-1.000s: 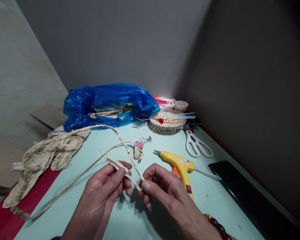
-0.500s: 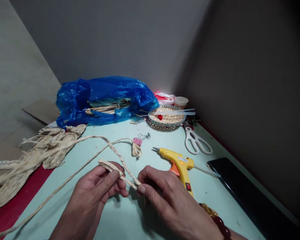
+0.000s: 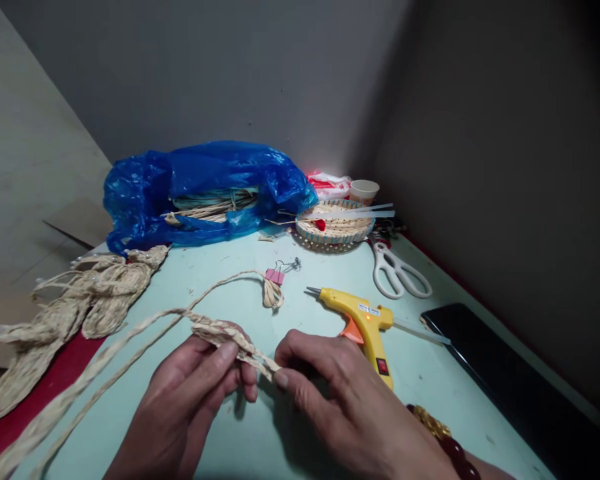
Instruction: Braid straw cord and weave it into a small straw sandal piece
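Between my hands is a pale twisted straw cord, folded back along itself into a narrow coil. My left hand is closed on the coiled end, thumb pressing on top. With thumb and forefinger my right hand pinches the bend of the cord at its right end. From the coil the cord runs left and down out of view. A second length of cord arcs to a pink binder clip that holds a small straw bundle. Right of my right hand lies a yellow glue gun with an orange trigger.
Woven straw soles lie at the left edge. At the back are a blue plastic bag with straw inside, a round basket with glue sticks across it, and a paper cup. White scissors and a black phone lie right.
The cord's free run, which stood up in a loop above my hands, now lies down along the coil. My hands hold nearly the same places, and the view has shifted slightly.
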A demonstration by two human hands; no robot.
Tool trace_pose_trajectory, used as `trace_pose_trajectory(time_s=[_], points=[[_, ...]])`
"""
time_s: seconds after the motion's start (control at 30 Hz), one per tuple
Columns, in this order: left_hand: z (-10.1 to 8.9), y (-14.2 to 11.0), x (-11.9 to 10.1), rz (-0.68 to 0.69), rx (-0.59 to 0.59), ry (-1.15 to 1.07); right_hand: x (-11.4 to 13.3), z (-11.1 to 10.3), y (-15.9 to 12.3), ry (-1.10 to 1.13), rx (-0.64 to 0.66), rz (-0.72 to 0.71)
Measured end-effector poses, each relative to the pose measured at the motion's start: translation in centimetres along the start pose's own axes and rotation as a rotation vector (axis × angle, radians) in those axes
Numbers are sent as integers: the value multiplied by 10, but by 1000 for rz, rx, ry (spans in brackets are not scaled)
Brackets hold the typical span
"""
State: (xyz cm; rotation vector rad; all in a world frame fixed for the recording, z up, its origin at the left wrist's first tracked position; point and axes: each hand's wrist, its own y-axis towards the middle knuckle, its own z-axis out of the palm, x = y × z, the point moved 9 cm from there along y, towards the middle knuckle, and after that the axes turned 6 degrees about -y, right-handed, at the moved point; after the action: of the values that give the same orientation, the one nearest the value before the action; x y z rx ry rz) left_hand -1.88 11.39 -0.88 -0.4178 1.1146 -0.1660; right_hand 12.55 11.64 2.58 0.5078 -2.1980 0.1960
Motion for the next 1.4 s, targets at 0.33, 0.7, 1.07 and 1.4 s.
trace_pose_trajectory(time_s=[0.33,0.7,1.07,1.4], points=[[-1,-4,-9,102,-2,42,4,-9,1,-6,-42,-26],[3,-5,-8,86,2,63,-26,-12,3,374,-248,124],[-13,8,5,76,-13,150,-35,-10,6,944,-280,174],[-3,13,4,96,108,418,-37,-6,9,1038,-235,134]])
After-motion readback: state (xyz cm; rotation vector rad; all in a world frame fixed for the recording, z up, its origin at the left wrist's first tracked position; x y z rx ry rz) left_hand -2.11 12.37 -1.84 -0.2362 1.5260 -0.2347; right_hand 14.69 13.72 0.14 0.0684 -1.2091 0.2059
